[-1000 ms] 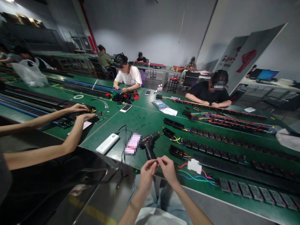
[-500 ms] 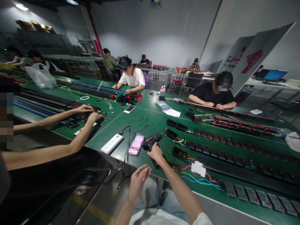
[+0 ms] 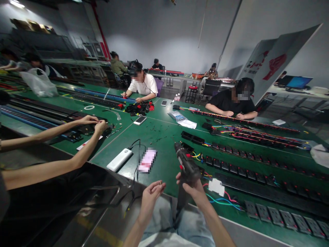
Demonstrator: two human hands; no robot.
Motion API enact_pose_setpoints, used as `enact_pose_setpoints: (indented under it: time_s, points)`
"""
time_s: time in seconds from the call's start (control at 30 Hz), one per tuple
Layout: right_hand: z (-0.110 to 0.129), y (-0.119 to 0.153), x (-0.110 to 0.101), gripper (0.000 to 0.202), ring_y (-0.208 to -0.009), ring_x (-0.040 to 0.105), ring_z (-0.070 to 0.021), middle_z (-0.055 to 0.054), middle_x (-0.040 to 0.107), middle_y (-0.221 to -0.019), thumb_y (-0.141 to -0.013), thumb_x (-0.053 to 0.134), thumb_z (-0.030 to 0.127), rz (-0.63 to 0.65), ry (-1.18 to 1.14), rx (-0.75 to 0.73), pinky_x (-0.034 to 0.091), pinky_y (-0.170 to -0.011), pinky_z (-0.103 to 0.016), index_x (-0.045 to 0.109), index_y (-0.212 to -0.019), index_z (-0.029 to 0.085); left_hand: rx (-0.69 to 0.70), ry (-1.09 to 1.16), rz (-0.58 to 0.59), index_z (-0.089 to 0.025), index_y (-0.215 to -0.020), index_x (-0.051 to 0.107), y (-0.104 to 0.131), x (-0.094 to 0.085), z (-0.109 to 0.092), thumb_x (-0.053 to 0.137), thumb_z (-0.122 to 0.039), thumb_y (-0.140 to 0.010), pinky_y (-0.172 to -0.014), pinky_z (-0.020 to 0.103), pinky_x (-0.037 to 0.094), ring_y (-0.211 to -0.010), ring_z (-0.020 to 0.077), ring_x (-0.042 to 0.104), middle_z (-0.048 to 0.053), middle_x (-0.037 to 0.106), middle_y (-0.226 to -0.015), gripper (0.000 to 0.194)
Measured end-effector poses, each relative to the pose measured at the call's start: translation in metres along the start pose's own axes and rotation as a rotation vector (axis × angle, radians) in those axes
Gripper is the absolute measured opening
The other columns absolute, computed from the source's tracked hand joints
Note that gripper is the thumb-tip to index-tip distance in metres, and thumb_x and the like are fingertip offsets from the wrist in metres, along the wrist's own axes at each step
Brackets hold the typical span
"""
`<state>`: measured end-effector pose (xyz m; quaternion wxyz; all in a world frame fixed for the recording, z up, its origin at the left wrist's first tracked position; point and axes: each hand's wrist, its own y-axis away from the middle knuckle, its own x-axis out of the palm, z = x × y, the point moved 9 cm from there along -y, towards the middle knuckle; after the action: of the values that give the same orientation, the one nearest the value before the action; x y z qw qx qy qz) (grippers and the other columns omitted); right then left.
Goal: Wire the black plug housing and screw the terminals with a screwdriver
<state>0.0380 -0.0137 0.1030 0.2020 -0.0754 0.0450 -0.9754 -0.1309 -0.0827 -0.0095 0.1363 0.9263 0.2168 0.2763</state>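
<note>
My right hand [image 3: 191, 187] is wrapped round the grip of a black power drill [image 3: 187, 164], raised above the table's front edge with its nose pointing away and slightly left. Lower and to the left, my left hand [image 3: 153, 192] pinches a small brassy piece [image 3: 160, 183] between its fingertips, too small to make out well. A phone with a pink screen [image 3: 147, 160] lies on the green table [image 3: 164, 137], beyond my left hand. Beside it is a white power bank [image 3: 119, 160] with a black cable. A white breaker [image 3: 216, 187] with coloured wires lies right of the drill.
Long rows of black sockets [image 3: 236, 168] cover the table's right side. At the left, a co-worker's hands [image 3: 96, 123] work over dark strips. Two people sit across the table, near a silver pouch [image 3: 181, 119] and a pile of black and red parts [image 3: 140, 108].
My right hand has lifted the drill off the table beside the phone and brought it right and nearer, turning its nose away from me. My left hand has barely moved.
</note>
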Motion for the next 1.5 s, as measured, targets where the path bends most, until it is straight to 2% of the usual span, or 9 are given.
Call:
enact_pose_setpoints:
  time_s: [0.07, 0.13, 0.37, 0.57, 0.7, 0.87, 1.03, 1.27, 1.5]
  points:
    - [-0.007, 0.027, -0.017, 0.021, -0.062, 0.058, -0.0165, -0.001, 0.061, -0.067, -0.078, 0.06, 0.039, -0.073, 0.05, 0.091, 0.048, -0.065, -0.033, 0.062, -0.084, 0.019, -0.008, -0.023, 0.022, -0.009, -0.096, 0.065, -0.003, 0.008, 0.002, 0.08, -0.031, -0.058, -0.083, 0.032, 0.053, -0.088, 0.0238, 0.068, 0.015, 0.072, -0.089, 0.047]
    - [-0.016, 0.053, -0.035, 0.028, -0.053, 0.053, -0.0154, 0.001, 0.053, -0.052, -0.08, 0.058, 0.042, -0.173, 0.113, 0.152, 0.046, -0.061, -0.033, 0.061, -0.066, 0.019, -0.011, -0.044, 0.048, -0.01, -0.096, 0.065, -0.005, 0.016, 0.004, 0.081, -0.032, -0.057, -0.08, 0.031, 0.054, -0.086, 0.0236, 0.069, 0.015, 0.072, -0.089, 0.048]
    - [-0.034, 0.131, -0.094, 0.035, -0.045, 0.048, -0.0173, -0.001, 0.052, -0.052, -0.07, 0.065, 0.051, -0.381, -0.004, 0.299, 0.04, -0.049, -0.033, 0.068, -0.084, 0.02, 0.075, -0.216, 0.204, -0.012, -0.088, 0.067, -0.012, 0.061, 0.001, 0.079, -0.034, -0.059, -0.077, 0.032, 0.053, -0.083, 0.0245, 0.068, 0.012, 0.072, -0.083, 0.039]
    - [-0.014, 0.177, -0.139, 0.035, -0.049, 0.054, -0.0195, -0.005, 0.061, -0.059, -0.071, 0.062, 0.054, -0.307, 0.234, 0.454, 0.044, -0.057, -0.035, 0.068, -0.073, 0.02, 0.299, -0.478, 0.392, -0.015, -0.086, 0.068, -0.017, 0.107, 0.002, 0.07, -0.034, -0.071, -0.077, 0.028, 0.052, -0.082, 0.0181, 0.065, 0.008, 0.068, -0.088, 0.025]
    - [-0.009, 0.202, -0.149, 0.046, -0.056, 0.057, -0.0193, -0.004, 0.059, -0.056, -0.071, 0.058, 0.061, -0.3, 0.334, 0.59, 0.046, -0.064, -0.033, 0.066, -0.065, 0.016, 0.387, -0.616, 0.466, -0.016, -0.088, 0.067, -0.015, 0.128, 0.007, 0.065, -0.031, -0.076, -0.076, 0.027, 0.051, -0.081, 0.0158, 0.063, 0.006, 0.066, -0.088, 0.019]
    - [-0.003, 0.209, -0.147, 0.051, -0.055, 0.056, -0.0177, -0.003, 0.058, -0.054, -0.063, 0.061, 0.067, -0.357, 0.327, 0.659, 0.048, -0.062, -0.031, 0.067, -0.063, 0.016, 0.478, -0.693, 0.528, -0.017, -0.087, 0.067, -0.006, 0.148, 0.008, 0.062, -0.028, -0.08, -0.076, 0.027, 0.051, -0.083, 0.0153, 0.062, 0.005, 0.064, -0.088, 0.014]
    - [-0.008, 0.208, -0.15, 0.051, -0.054, 0.055, -0.0173, -0.003, 0.058, -0.054, -0.062, 0.063, 0.066, -0.365, 0.26, 0.687, 0.047, -0.06, -0.03, 0.066, -0.064, 0.015, 0.542, -0.734, 0.51, -0.017, -0.088, 0.067, -0.006, 0.153, 0.005, 0.06, -0.026, -0.081, -0.075, 0.027, 0.051, -0.083, 0.0152, 0.061, 0.005, 0.064, -0.088, 0.013]
    - [-0.025, 0.215, -0.157, 0.048, -0.054, 0.054, -0.0158, -0.004, 0.06, -0.056, -0.071, 0.06, 0.061, -0.315, 0.23, 0.674, 0.043, -0.058, -0.029, 0.068, -0.069, 0.014, 0.625, -0.801, 0.524, -0.018, -0.089, 0.067, -0.002, 0.159, 0.003, 0.059, -0.025, -0.082, -0.076, 0.029, 0.05, -0.084, 0.0154, 0.06, 0.005, 0.064, -0.088, 0.012]
    - [-0.03, 0.221, -0.161, 0.049, -0.054, 0.056, -0.0163, -0.005, 0.06, -0.056, -0.069, 0.062, 0.062, -0.329, 0.207, 0.736, 0.043, -0.057, -0.028, 0.068, -0.068, 0.013, 0.731, -0.843, 0.567, -0.02, -0.094, 0.066, 0.003, 0.162, 0.006, 0.057, -0.022, -0.085, -0.078, 0.03, 0.051, -0.088, 0.0159, 0.06, 0.006, 0.063, -0.092, 0.013]
